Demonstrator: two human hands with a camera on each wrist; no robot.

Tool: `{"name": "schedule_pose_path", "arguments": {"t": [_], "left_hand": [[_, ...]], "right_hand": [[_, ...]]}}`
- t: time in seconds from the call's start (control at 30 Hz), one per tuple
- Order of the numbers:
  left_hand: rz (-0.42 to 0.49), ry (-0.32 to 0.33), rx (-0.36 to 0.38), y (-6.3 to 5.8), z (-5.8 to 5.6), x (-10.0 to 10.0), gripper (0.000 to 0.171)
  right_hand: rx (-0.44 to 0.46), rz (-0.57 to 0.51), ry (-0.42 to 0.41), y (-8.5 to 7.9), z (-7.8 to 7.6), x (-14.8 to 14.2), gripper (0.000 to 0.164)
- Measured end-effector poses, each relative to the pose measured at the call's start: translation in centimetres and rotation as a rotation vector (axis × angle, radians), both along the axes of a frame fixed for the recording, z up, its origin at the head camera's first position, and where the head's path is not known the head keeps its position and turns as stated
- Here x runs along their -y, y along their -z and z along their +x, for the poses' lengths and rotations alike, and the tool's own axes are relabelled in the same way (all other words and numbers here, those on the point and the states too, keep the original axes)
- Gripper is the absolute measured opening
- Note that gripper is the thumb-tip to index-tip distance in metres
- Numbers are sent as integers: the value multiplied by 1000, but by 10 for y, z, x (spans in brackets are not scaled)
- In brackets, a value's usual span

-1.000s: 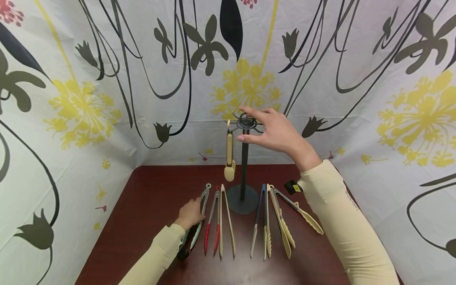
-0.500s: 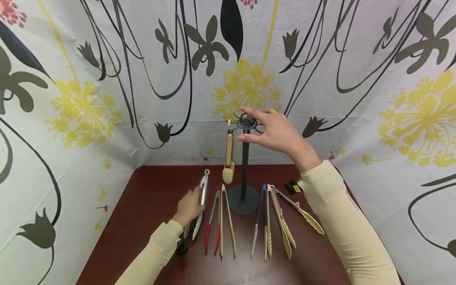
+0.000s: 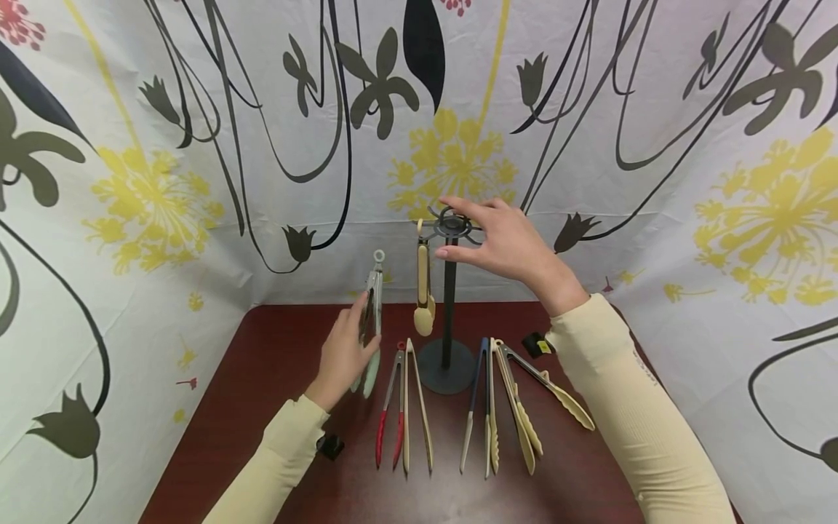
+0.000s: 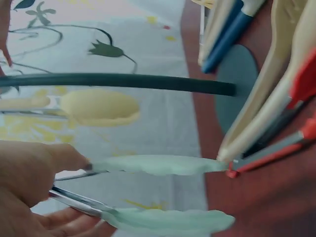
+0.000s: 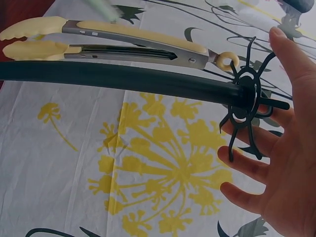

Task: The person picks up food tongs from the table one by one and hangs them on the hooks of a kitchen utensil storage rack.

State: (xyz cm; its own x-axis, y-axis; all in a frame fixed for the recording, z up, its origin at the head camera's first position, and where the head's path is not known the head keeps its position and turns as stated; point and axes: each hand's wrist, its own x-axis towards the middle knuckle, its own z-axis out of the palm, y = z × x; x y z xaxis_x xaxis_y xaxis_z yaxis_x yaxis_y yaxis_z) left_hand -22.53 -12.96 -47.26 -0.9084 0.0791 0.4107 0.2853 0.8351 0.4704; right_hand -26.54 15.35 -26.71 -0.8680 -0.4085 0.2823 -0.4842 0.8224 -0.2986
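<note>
Near the left of the stand, my left hand (image 3: 340, 356) grips tongs with mint-green tips (image 3: 370, 375), raised off the table, loop end up. In the left wrist view the two mint-green arms (image 4: 163, 164) stand apart. My right hand (image 3: 507, 244) is at the hooked top of a dark stand (image 3: 449, 306), its fingers spread around the hooks. Whether they touch the hooks I cannot tell. From a hook on the stand's left side, pale yellow tongs (image 3: 422, 273) hang by their loop.
Left of the stand's base on the dark red table lie red-tipped tongs (image 3: 390, 407) and beige tongs (image 3: 419, 407). To its right lie blue-handled tongs (image 3: 482, 378) and several cream tongs (image 3: 520, 407). Patterned cloth (image 3: 294, 175) surrounds the table.
My left hand has lifted the mint-green-tipped tongs off the table, up and away toward the back. The right hand stays at the stand's top. The yellow tongs sway slightly.
</note>
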Motion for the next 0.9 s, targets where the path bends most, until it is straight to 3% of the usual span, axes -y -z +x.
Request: {"name": "schedule_pose_path", "arguments": {"t": [0.27,0.4,0.57,0.9], "left_hand": [[99,136,-275,-27,11,-17,89],[128,216,-363,-39,16,-25,91],[121,281,-383,-48,21,-33,90],[94,294,-353,-48,23,-38,89]], "right_hand": [[-15,6,-2,0,1,1,84],[-23,1,-5,0,0,1,84],[-28,-4,-10,1,0,1,86],[-35,-5,-10,2,-1,1,85]]}}
